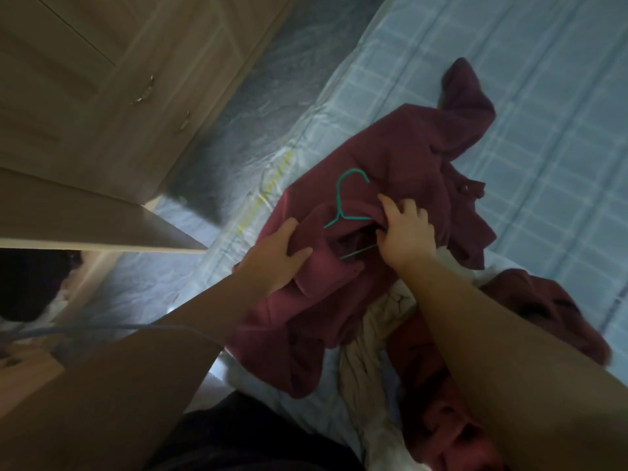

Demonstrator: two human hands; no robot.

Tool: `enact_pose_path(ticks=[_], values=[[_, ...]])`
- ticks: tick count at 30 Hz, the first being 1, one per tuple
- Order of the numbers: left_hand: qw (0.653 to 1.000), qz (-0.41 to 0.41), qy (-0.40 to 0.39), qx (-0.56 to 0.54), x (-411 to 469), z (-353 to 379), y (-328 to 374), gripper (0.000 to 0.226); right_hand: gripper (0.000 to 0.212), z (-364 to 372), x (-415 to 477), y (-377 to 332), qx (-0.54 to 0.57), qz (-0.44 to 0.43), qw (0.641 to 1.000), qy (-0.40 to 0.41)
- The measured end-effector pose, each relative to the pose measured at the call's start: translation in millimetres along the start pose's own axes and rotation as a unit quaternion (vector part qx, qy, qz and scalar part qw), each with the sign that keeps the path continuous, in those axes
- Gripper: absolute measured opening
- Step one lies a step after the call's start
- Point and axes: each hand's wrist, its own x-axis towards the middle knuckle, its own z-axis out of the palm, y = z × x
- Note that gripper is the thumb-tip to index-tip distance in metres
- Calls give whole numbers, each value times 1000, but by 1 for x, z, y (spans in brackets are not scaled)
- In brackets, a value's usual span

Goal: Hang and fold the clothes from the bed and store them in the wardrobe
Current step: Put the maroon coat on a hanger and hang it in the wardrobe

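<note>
Nearest me: cream garment (pixel 370 334) and second dark red garment (pixel 424 385), heaped on bed (pixel 543 96) edge. My left hand (pixel 282 256) grips fold of maroon top (pixel 407 154), fingers curled round cloth. My right hand (pixel 406 232) pinches collar over arm of green wire hanger (pixel 340 214). Hanger sits half inside top, between both hands, hook pointing away from me; right hand nearer. Left shoulder likely needs seating next. Wardrobe (pixel 85 96) far left, door open.
</note>
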Motion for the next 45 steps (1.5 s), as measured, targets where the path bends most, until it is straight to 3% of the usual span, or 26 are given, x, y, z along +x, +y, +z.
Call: enact_pose_path(ticks=[5, 9, 14, 17, 23, 30, 36, 38, 42, 45], values=[[998, 9, 40, -50, -24, -19, -1, 54, 50, -24, -29, -19, 87, 7, 995, 58], [992, 59, 40, -108, -42, -31, 12, 66, 56, -56, -72, -42, 134, 47, 983, 113], [989, 136, 37, -44, -78, -58, 37, 43, 66, -92, -141, -79, 213, 77, 963, 144], [986, 147, 73, -18, -105, -81, 59, 41, 71, -108, -180, -101, 254, 86, 952, 150], [961, 187, 172, -108, -176, -125, 76, 47, 74, -158, -248, -120, 273, 73, 937, 205], [915, 271, 270, -125, -302, -159, 97, 49, 70, -223, -358, -134, 335, -30, 900, 276], [879, 347, 309, -103, -433, -176, 132, 45, 61, -262, -477, -134, 482, -139, 799, 330], [866, 364, 327, -103, -471, -187, 145, 44, 61, -279, -505, -135, 512, -161, 783, 316], [843, 378, 376, -71, -540, -222, 161, 41, 75, -312, -552, -138, 502, -228, 801, 232], [832, 368, 413, -37, -587, -248, 163, 36, 63, -344, -586, -142, 453, -271, 823, 211]])
